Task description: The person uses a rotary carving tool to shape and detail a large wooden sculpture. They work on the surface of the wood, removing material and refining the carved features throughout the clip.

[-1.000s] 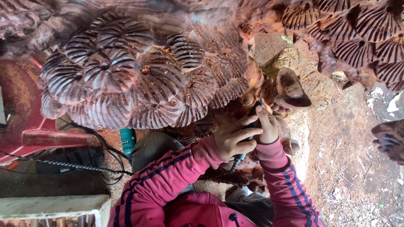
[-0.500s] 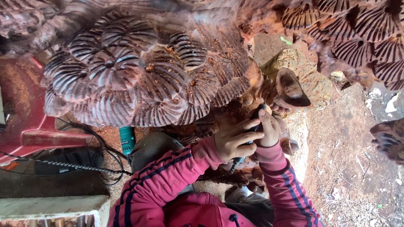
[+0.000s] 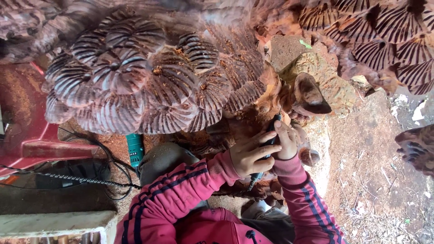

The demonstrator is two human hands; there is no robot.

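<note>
Nearest to us, our pink sleeves (image 3: 181,194) with dark stripes rise from the bottom edge toward the carving. Our left hand (image 3: 251,156) wraps its fingers (image 3: 266,149) shut around a slim dark rotary handpiece (image 3: 270,138), whose body runs up between both hands; its tip meets the reddish wood just below the cup-shaped carved piece (image 3: 309,92). Our right hand (image 3: 287,142) presses against the tool from the other side, fingers curled closed on it. Compared with half a second ago, the hands sit almost unchanged, the left fingers spread slightly wider along the tool. Beside our left sleeve a teal power tool (image 3: 134,149) lies on sawdust, near black cables (image 3: 81,180) and a red plastic stool (image 3: 31,140). Beyond the hands, the large wooden sculpture of ribbed, fan-shaped discs (image 3: 135,77) overhangs closely, leaving little room above. Open dirt ground (image 3: 370,171) lies to the right, well apart from the carving's edge.
</note>
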